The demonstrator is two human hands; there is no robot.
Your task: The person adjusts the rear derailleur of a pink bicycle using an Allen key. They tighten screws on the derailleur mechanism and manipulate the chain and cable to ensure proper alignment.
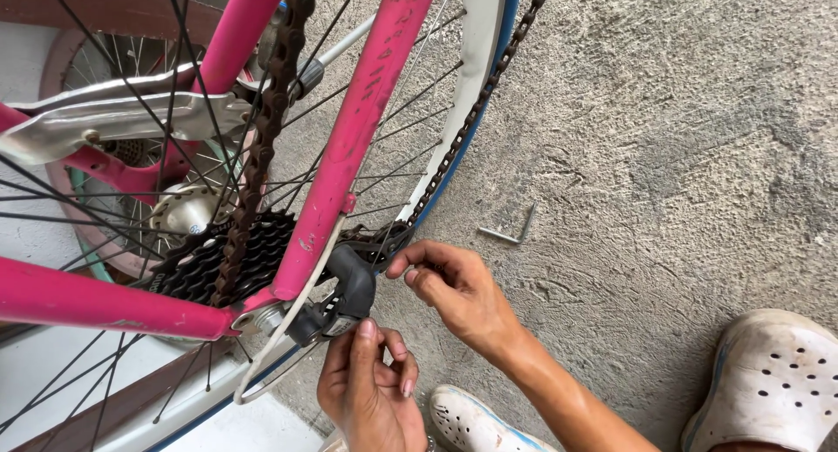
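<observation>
A pink bicycle frame (349, 147) stands upside down with its rear wheel (476, 33) in front of me. My left hand (367, 391) presses its thumb against the black rear derailleur (345, 295) below the dark cassette (218, 264). My right hand (458, 291) pinches the derailleur cage and rusty chain (262, 138) at the jockey wheel with thumb and forefinger. A second run of chain (489, 77) rises along the rim. A white cable loops under the derailleur.
An L-shaped hex key (515, 229) lies on the rough concrete floor (681, 138) to the right of the wheel. White perforated clogs (772, 378) cover my feet at bottom right. A silver kickstand (113, 120) crosses the spokes at left.
</observation>
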